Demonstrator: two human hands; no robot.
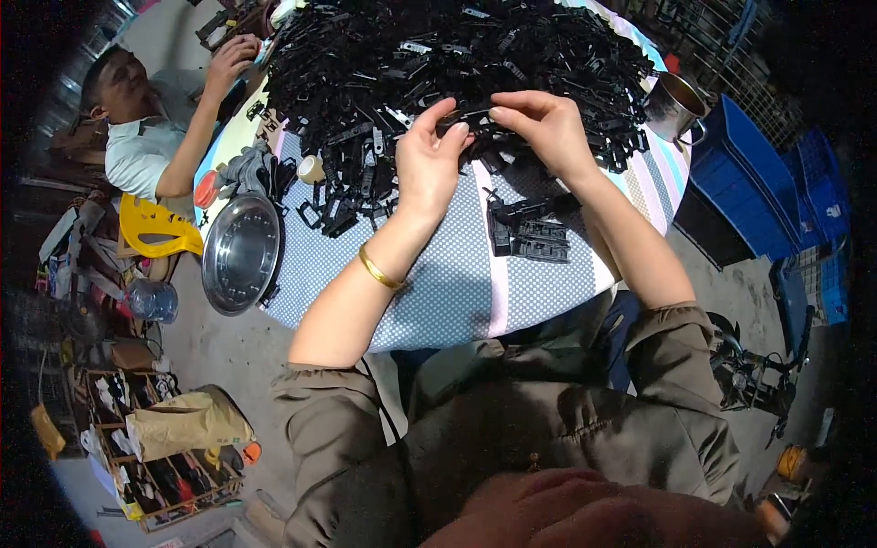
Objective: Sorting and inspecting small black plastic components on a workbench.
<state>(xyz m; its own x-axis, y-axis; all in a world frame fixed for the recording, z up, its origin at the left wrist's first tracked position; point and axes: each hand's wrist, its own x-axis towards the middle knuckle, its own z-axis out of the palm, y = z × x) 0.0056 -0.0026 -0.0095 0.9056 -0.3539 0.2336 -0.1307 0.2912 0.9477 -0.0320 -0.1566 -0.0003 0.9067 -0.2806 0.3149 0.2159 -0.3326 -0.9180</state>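
Observation:
Both my hands meet over the near edge of a big heap of black plastic parts (365,82). The thumb and fingers of my right hand (553,137) pinch one end of a thin dark piece (473,114). The other end lies between the thumb and forefinger of my left hand (429,160); its exact shape is lost against the black heap. Closer to me, below my right hand, a small group of black slotted parts (532,233) lies laid together on the patterned tablecloth (438,279).
Left on the table are a steel bowl (241,254), a tape roll (311,169), grey gloves (251,172) and a red round lid (206,189). A metal pot (674,105) stands at the right edge, beside blue crates (744,183). Another person (151,137) sits at the far left.

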